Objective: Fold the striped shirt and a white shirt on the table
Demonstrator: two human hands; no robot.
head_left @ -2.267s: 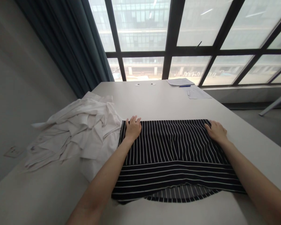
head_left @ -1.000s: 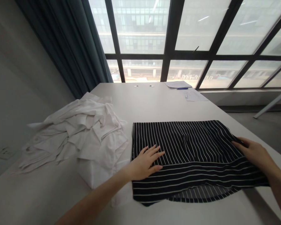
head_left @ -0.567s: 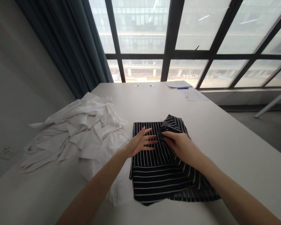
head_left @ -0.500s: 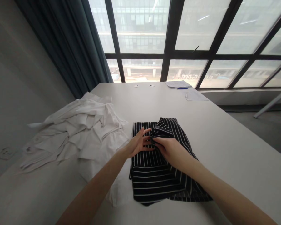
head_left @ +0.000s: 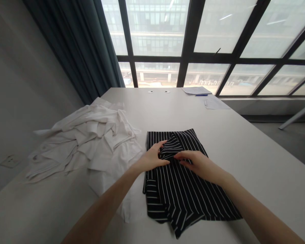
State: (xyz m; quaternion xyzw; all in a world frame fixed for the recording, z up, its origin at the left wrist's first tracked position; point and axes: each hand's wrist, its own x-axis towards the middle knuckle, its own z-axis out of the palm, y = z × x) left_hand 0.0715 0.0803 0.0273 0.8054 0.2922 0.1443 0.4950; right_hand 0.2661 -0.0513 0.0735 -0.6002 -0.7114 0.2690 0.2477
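A black garment with thin white stripes [head_left: 183, 179] lies partly folded on the white table [head_left: 157, 112]; whether it is a shirt or an apron I cannot tell. A small raised fold stands up near its upper middle. My left hand [head_left: 151, 158] rests at the left side of that fold, thumb and fingers spread apart around it. From the right, my right hand [head_left: 200, 164] has its fingertips closed at the fold's lower right edge, seemingly pinching the cloth. A pointed corner of the garment hangs toward the near side of the table.
Crumpled white clothes [head_left: 99, 128] are heaped to the left, reaching close to the striped garment. Papers [head_left: 196, 90] and a blue pen [head_left: 201, 95] lie at the far right of the table. A dark curtain [head_left: 76, 44] and large windows stand behind.
The garment's right part has been brought over to the left and now lies flatter, covering most of the cross-striped lower area. My hands have drawn slightly apart.
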